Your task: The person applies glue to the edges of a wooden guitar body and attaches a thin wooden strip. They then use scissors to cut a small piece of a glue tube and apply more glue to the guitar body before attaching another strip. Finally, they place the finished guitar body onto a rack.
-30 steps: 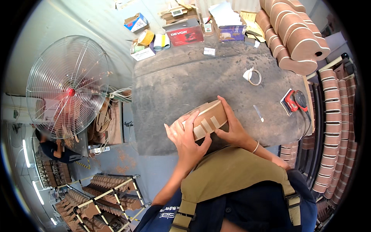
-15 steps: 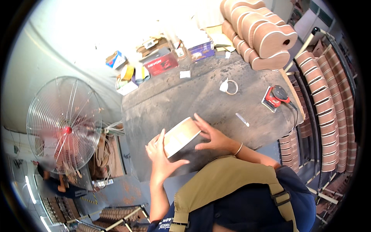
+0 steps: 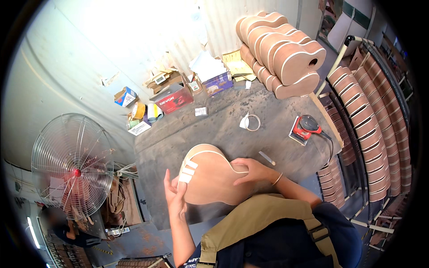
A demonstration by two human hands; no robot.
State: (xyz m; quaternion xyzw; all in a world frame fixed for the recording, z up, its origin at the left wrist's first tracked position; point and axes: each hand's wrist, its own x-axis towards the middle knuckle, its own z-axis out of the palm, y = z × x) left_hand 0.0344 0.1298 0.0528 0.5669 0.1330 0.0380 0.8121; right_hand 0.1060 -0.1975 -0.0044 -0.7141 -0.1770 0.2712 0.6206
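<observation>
A small wooden guitar body [image 3: 214, 178] with pale edge binding lies tilted between my hands, its broad flat face toward me. Several short white strips [image 3: 188, 172] stick to its left end. My left hand [image 3: 176, 196] grips that end, thumb on the face and fingers along the side. At the waist curve on the right, my right hand [image 3: 252, 171] clasps the edge, its thumb over the face. The underside of the body and some fingertips are hidden.
On the dark worktable [image 3: 165, 138] lie a red-and-black sander [image 3: 306, 128], a tape ring [image 3: 253, 123] and a small blade-like tool [image 3: 267, 157]. Boxes [image 3: 175, 99] line the wall. Guitar bodies [image 3: 286, 58] are stacked far right, beside loaded racks [image 3: 357, 129]. Left stands a fan [image 3: 76, 165]; a person is behind it.
The guitar body has turned from its narrow side to its broad face. My right hand has moved onto its waist curve, my left stays at the left end. The head view has shifted.
</observation>
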